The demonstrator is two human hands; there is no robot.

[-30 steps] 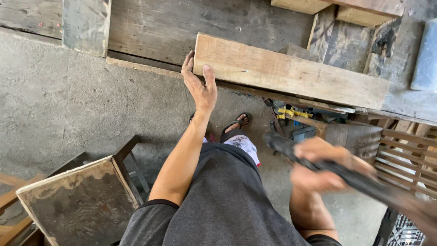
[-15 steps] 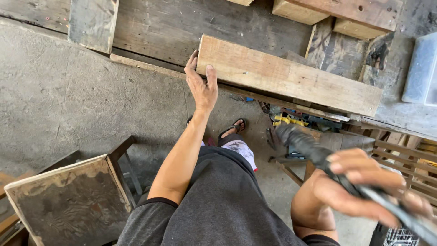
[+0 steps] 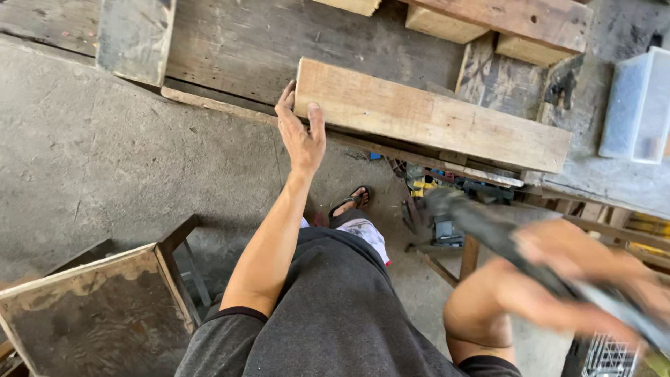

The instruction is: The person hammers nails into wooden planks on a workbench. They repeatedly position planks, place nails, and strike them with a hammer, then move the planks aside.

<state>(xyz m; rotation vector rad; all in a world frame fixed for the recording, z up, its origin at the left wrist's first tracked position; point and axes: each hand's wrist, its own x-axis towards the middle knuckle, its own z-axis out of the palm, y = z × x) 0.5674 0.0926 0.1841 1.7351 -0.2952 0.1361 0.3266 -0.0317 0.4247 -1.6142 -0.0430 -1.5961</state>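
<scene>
My left hand [image 3: 301, 132] grips the near left end of a pale wooden plank [image 3: 433, 115] that lies on the workbench [image 3: 230, 42], thumb on its top face. My right hand [image 3: 579, 272], blurred with motion, is closed around the handle of a dark long tool [image 3: 481, 220] held below the bench edge, its head pointing up and left toward the plank. My sandalled foot [image 3: 350, 199] shows on the concrete floor beneath.
More wooden blocks [image 3: 516, 28] lie at the back of the bench, a translucent plastic box [image 3: 635, 105] at its right. A wooden stool [image 3: 91, 307] stands at the lower left. Yellow and dark tools [image 3: 433, 188] sit under the bench.
My right hand with the dark tool has moved right and slightly down, staying blurred. The left hand has kept its hold on the plank's end.
</scene>
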